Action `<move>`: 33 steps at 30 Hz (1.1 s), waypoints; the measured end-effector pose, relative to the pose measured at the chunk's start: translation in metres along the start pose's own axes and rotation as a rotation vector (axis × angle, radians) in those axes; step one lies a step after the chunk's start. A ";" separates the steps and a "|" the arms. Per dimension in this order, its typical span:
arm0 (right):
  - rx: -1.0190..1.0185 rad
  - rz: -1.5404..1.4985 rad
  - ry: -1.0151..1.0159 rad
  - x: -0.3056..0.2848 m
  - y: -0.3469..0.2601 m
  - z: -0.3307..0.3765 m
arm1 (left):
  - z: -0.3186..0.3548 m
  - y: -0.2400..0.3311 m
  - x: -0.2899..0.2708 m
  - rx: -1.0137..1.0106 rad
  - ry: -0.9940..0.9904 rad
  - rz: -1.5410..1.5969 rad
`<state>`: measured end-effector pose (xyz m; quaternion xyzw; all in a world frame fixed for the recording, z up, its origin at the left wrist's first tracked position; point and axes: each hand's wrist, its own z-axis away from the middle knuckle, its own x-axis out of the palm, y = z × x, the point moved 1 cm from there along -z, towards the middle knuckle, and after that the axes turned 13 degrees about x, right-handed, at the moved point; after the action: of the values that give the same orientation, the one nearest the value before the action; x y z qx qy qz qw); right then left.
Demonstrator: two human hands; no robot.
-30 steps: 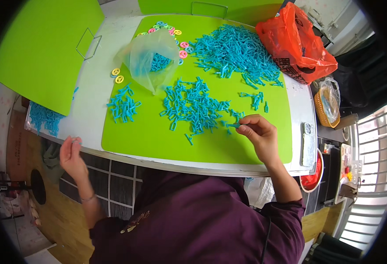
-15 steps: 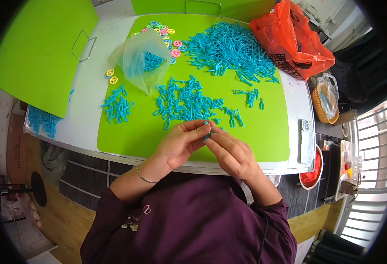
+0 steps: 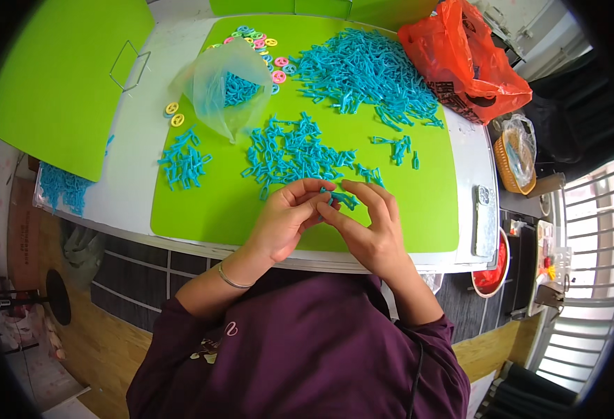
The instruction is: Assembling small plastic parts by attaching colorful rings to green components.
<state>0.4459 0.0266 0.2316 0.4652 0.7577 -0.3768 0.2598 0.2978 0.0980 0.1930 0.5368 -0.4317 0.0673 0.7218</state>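
Over the near part of a bright green mat (image 3: 404,230), my two hands nearly meet. My left hand (image 3: 282,220) is closed, with thumb and fingertips pinching a small teal plastic piece (image 3: 330,198), mostly covered by the fingers. My right hand (image 3: 370,234) has its index finger and thumb spread apart, the thumb tip near the piece in the left hand. Between those spread fingers shows a teal forked piece (image 3: 346,200); whether it is touched or lies on the mat is unclear. Just beyond lies a loose pile of similar teal pieces (image 3: 293,150).
A large teal heap (image 3: 370,73) covers the far right, beside a red plastic bag (image 3: 460,63). A translucent bag (image 3: 205,87) holding teal pieces stands far left, near colourful small wheels (image 3: 279,77). A smaller teal group (image 3: 183,162) lies left; a phone (image 3: 486,220) lies right.
My right hand's index finger and thumb have spread apart, and a teal forked piece now shows between them. My left hand keeps its pinch. The whole view has shifted slightly.
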 end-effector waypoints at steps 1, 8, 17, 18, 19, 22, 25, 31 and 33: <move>-0.023 0.052 0.010 0.001 0.001 -0.001 | 0.000 -0.001 -0.001 0.000 0.000 0.001; -0.002 -0.058 0.016 0.002 0.005 0.002 | 0.005 -0.006 0.000 -0.058 0.002 0.103; 0.055 0.069 -0.117 -0.006 0.000 -0.002 | 0.005 0.000 -0.003 -0.086 0.008 0.051; 0.015 0.073 -0.097 -0.007 0.000 -0.001 | 0.006 0.000 -0.004 -0.095 -0.020 -0.019; -0.026 0.078 -0.076 -0.008 0.001 0.000 | 0.006 -0.001 -0.002 -0.094 -0.021 -0.019; -0.024 -0.079 -0.008 -0.015 -0.006 -0.003 | 0.005 0.000 0.002 -0.005 -0.012 -0.013; 0.077 -0.335 0.026 -0.017 0.001 0.006 | 0.003 0.008 0.001 0.057 -0.008 -0.088; 0.239 -0.263 0.154 -0.016 0.007 0.000 | 0.008 0.005 0.003 0.118 -0.097 -0.201; 0.154 -0.211 0.176 -0.013 0.004 0.001 | 0.009 0.003 0.003 0.141 -0.116 -0.250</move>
<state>0.4557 0.0201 0.2393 0.4328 0.7911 -0.4167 0.1148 0.2932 0.0910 0.1973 0.6388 -0.3965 -0.0238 0.6589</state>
